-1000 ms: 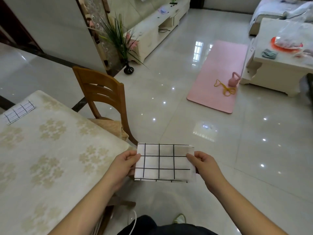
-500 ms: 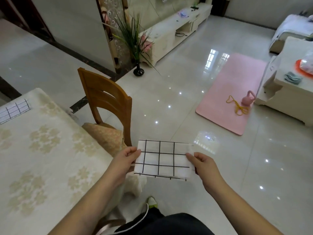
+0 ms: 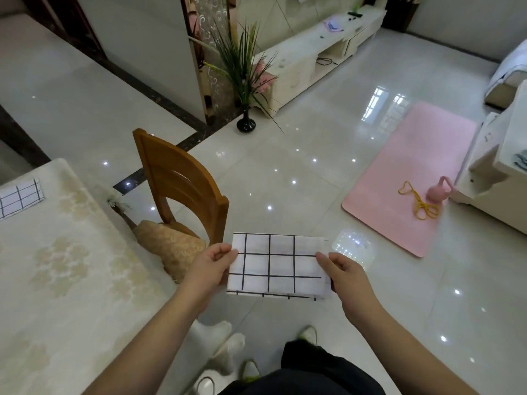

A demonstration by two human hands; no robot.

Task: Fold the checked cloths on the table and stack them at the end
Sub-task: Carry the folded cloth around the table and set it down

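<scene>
floor (image 3: 299, 172): glossy pale tile, fills most of the view.
table (image 3: 57, 280): left side, under a cream floral cover.
pink mat (image 3: 399, 178): on the floor at right; a pink kettlebell (image 3: 437, 192) and a yellow cord (image 3: 419, 202) lie on it.
wooden chair (image 3: 182, 186): beside the table's far right corner, patterned seat cushion.
potted grass in a black vase (image 3: 245, 125): on the floor beyond the chair.
folded checked cloth (image 3: 278, 266): white with black grid, held in the air over the floor to the right of the table, flat and roughly level, apart from the table.
left hand (image 3: 209, 266): pinches the cloth's left edge, thumb on top, fingers curled beneath.
right hand (image 3: 346, 273): pinches the right edge, thumb on top, other fingers hidden under the cloth.
second checked cloth (image 3: 20, 196): folded, lies on the table's far left edge, partly cut off by the frame.
</scene>
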